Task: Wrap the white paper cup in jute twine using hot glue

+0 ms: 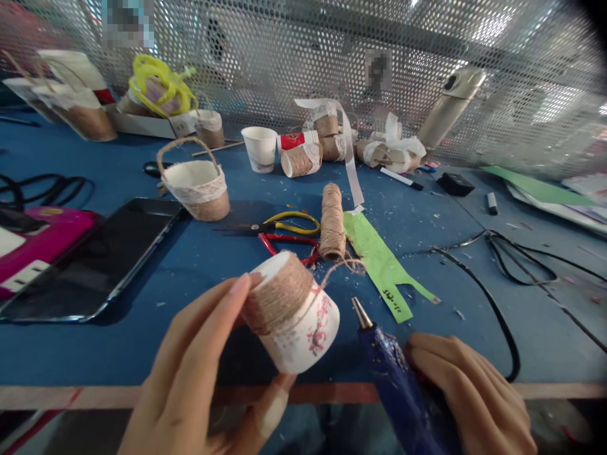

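My left hand [199,373] is closed around a white paper cup [303,328] with a pink flower print, held on its side over the table's front edge. Brown twine is wound around the cup's base half, and a loose strand runs from it to a twine spool [332,221] lying on the blue table [199,265]. My right hand [469,392] grips a dark blue glue gun [393,373], whose metal nozzle points up towards the cup and stops just short of it.
Scissors [284,230] with yellow and red handles lie by the spool, next to a green paper strip [379,262]. A twine basket [196,186], a phone [104,253], several wrapped cups and black cables [493,303] lie around. A perforated metal screen closes the back.
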`<state>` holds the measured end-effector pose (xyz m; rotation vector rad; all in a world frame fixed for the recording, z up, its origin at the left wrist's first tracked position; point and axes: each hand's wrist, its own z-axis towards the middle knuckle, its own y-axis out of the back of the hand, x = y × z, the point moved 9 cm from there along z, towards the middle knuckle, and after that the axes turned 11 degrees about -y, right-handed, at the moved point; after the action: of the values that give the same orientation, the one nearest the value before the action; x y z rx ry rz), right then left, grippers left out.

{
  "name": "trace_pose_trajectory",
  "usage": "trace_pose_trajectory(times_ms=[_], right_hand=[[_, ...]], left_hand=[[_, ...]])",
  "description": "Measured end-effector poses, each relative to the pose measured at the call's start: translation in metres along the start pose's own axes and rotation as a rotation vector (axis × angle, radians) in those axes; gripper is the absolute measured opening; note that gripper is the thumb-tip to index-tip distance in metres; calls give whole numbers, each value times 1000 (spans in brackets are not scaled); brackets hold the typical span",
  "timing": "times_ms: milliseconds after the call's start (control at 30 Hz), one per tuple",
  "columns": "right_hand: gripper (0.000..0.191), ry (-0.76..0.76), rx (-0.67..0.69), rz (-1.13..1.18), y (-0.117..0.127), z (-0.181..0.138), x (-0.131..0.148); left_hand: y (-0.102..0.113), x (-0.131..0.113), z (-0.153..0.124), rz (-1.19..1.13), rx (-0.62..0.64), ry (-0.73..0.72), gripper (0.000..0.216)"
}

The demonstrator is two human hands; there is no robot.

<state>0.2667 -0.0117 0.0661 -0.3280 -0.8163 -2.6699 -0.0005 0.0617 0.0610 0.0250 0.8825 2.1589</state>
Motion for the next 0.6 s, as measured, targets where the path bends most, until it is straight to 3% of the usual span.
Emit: trace_pose_trajectory(times_ms=[100,267,400,467,600], right_hand=[[51,-11,-2,5,1,0,0],[35,-17,8,-2,-1,0,1],[51,4,31,13,1,3,0],[53,24,87,58,2,10,0],[26,132,348,195,-4,26,4]], left_hand=[[-5,-10,10,-6,-3,-125,88],[-13,-8,9,-2,26,-133,89],[-14,-11,9,57,37,-166,86],[-14,-13,11,74,34,-185,86],[-14,-14,10,109,20,-189,87]])
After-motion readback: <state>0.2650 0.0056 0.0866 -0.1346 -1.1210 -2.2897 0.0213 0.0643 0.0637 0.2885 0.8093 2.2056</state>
